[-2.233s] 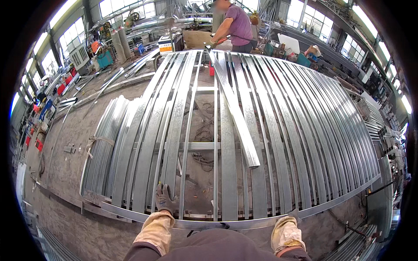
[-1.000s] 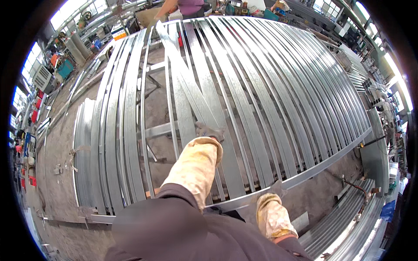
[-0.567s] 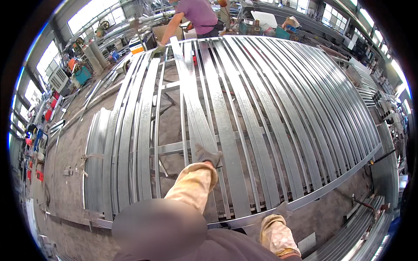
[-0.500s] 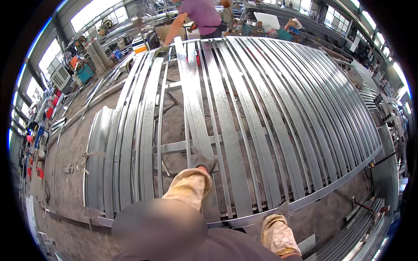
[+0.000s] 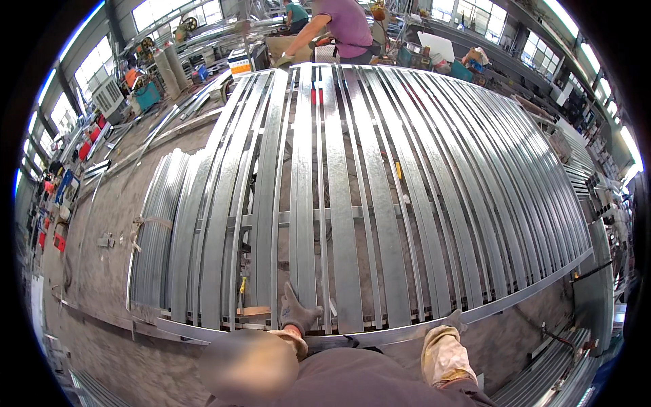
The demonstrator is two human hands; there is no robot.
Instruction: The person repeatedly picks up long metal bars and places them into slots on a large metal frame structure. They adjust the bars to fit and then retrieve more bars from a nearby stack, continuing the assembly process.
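Long galvanized metal strips (image 5: 346, 237) lie side by side across a metal frame (image 5: 380, 337). My left hand (image 5: 298, 313), in a grey glove, rests at the near end of one wide strip (image 5: 305, 224); its index finger points forward and its thumb reaches right. By the frame's near rail, my right hand (image 5: 454, 319) shows only its grey fingertips beyond a pale, stained sleeve cuff (image 5: 444, 356); whether it grips the rail is hidden. Across the frame, a co-worker in a purple shirt (image 5: 344, 27) has a gloved hand (image 5: 283, 60) at the far end of a strip (image 5: 273, 156).
A tied bundle of metal profiles (image 5: 159, 234) lies on the left. Yellow-handled tools (image 5: 243, 285) show between strips. More profiles (image 5: 542, 380) are stacked at the lower right. Gas cylinders (image 5: 166, 74) stand at the far left. Another person in green (image 5: 296, 17) is farther back.
My left hand has drawn back toward me to the strip's near end, its finger now extended. The slanting strip lies straighter. The co-worker's hand has shifted right. My view has turned slightly.
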